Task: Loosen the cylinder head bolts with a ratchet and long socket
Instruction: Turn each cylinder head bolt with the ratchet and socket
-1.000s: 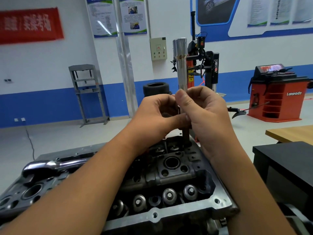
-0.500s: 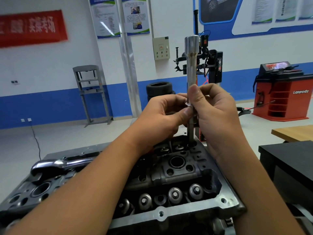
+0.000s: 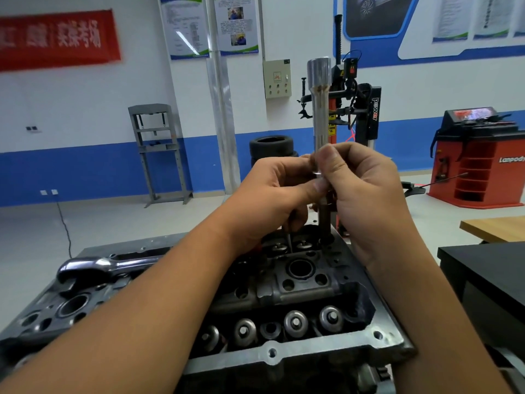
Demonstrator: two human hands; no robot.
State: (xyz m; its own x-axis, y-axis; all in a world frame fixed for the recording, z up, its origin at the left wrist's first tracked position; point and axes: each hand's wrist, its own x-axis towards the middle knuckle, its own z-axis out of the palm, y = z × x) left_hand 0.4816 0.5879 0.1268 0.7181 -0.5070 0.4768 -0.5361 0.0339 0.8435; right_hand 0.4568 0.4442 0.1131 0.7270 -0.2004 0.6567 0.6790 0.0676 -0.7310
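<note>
Pinching upright socket (image 3: 320,109) with both hands, left (image 3: 277,191) + right (image 3: 366,191) | its lower end in head (image 3: 298,282) | ratchet (image 3: 105,267) lying on head, left side

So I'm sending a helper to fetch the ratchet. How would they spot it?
Start at the grey cylinder head on the bench. On its far left end lies the ratchet, flat and untouched. It is the only polished chrome piece there, unlike the upright long socket that both hands hold.

The long socket (image 3: 320,109) stands upright at the far end of the cylinder head (image 3: 306,285), between the left hand (image 3: 272,194) and right hand (image 3: 366,194). The ratchet (image 3: 105,267) lies on the head's left side.
</note>
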